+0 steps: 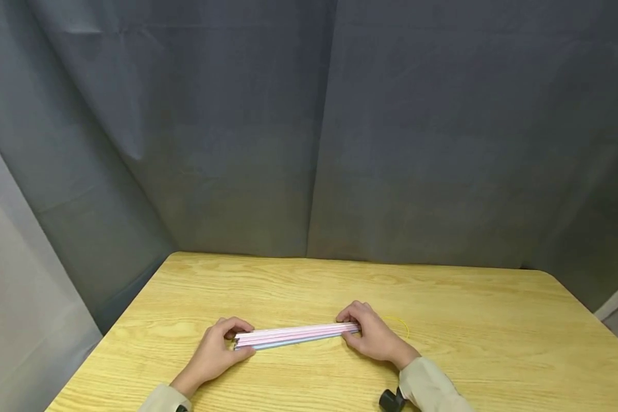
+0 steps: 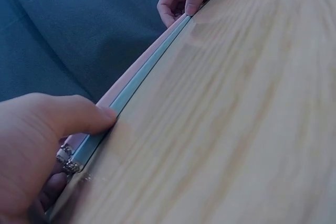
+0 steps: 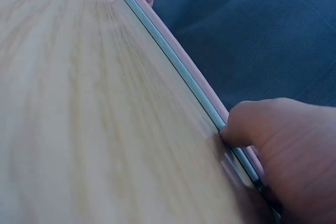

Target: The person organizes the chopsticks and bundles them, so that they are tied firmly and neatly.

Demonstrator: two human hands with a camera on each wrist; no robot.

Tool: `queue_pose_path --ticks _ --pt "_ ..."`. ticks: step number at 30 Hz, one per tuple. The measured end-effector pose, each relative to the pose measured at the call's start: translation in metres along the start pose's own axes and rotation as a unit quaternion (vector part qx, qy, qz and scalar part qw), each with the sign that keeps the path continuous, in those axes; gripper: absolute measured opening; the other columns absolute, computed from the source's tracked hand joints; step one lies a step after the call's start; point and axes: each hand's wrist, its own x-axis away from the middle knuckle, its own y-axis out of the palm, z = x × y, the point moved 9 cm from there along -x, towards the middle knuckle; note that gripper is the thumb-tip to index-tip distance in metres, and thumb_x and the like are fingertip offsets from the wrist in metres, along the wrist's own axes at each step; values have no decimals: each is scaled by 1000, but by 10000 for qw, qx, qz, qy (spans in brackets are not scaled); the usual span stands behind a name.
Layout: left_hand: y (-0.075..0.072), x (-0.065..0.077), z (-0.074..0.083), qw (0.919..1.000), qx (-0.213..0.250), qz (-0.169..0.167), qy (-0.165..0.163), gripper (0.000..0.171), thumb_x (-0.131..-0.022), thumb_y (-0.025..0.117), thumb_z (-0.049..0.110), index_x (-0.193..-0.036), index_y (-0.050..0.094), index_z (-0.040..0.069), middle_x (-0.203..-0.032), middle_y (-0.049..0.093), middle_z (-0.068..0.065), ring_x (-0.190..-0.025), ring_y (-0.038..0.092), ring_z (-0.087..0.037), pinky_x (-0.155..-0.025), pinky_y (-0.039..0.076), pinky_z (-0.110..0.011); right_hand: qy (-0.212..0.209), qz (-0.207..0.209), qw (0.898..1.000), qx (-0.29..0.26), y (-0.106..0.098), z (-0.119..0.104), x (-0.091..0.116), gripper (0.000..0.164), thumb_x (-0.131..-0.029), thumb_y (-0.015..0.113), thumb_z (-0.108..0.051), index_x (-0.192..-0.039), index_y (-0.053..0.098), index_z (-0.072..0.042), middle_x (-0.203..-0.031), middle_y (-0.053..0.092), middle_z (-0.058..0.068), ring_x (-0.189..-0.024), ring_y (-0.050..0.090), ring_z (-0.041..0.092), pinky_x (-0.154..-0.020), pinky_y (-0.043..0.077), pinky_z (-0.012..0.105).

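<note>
A bundle of long, thin pink and light-blue sticks (image 1: 298,333) lies lengthwise between both hands, low over the table. My left hand (image 1: 220,348) grips its left end, thumb on the near side and fingers on the far side. At the other end my right hand (image 1: 373,337) pinches it in the same way. In the left wrist view, small silvery metal pieces (image 2: 71,166) show at the left end, below the thumb. A light-blue stick (image 3: 177,66) faces the near side in the right wrist view, with pink behind it. The right end is mostly covered by fingers.
A thin yellow cord (image 1: 408,330) curves on the wooden table (image 1: 494,332) just beyond the right hand. Grey curtain (image 1: 247,143) hangs behind the table's far edge. A black device (image 1: 391,400) sits by the right sleeve.
</note>
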Motion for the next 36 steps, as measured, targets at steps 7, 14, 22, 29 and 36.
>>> queue_pose_path --ticks 7,14,22,29,36 --pt "-2 2 -3 9999 115 29 -74 37 -71 86 18 -102 67 15 -99 68 3 -86 56 -9 -75 47 -23 -93 -76 9999 15 3 -2 -4 21 -83 69 -3 -101 61 -11 -90 56 -2 -80 41 12 -72 36 23" --pt "-2 3 1 10000 -68 15 -64 33 -71 86 21 -96 67 18 -94 67 5 -84 55 -10 -74 47 -23 -112 -22 9999 40 3 -1 -5 21 -81 70 -4 -99 61 -10 -88 57 -3 -78 44 11 -74 35 25" --pt "2 -1 0 9999 -6 -120 -92 34 -70 86 18 -97 65 16 -92 66 4 -82 53 -10 -70 44 -21 125 -230 9996 127 3 2 -8 18 -78 72 -8 -93 63 -13 -85 56 -5 -76 40 10 -76 39 29" --pt "7 -6 -1 9997 94 -224 -43 43 -65 86 10 -101 62 11 -93 68 3 -80 57 -7 -70 46 -21 294 -446 9986 48 4 6 -10 16 -76 73 -11 -89 64 -13 -81 56 -5 -74 40 10 -65 37 22" --pt "7 -6 0 9995 87 -308 23 42 -66 84 5 -101 62 10 -90 68 2 -76 56 -8 -68 46 -21 177 -489 9985 178 6 4 -13 16 -71 72 -10 -84 64 -15 -76 55 -7 -72 42 8 -65 38 20"
